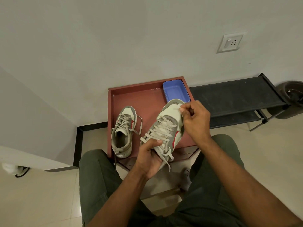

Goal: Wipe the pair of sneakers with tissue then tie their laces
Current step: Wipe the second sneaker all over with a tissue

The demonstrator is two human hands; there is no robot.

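Note:
My left hand (150, 158) grips the heel end of a white and grey sneaker (165, 126) with a red stripe, holding it lifted and tilted above the red-brown tray table (144, 99). Its laces hang loose. My right hand (195, 117) pinches a small white tissue (177, 106) against the toe of that sneaker. The second sneaker (123, 131) of the pair stands on the tray at the left, toe pointing away, laces untied.
A blue plastic box (176, 92) sits in the tray's far right corner. A black low rack (236, 99) stands to the right against the wall, with a dark bin (291, 99) beyond it. My knees flank the table. A wall socket (231, 43) is above.

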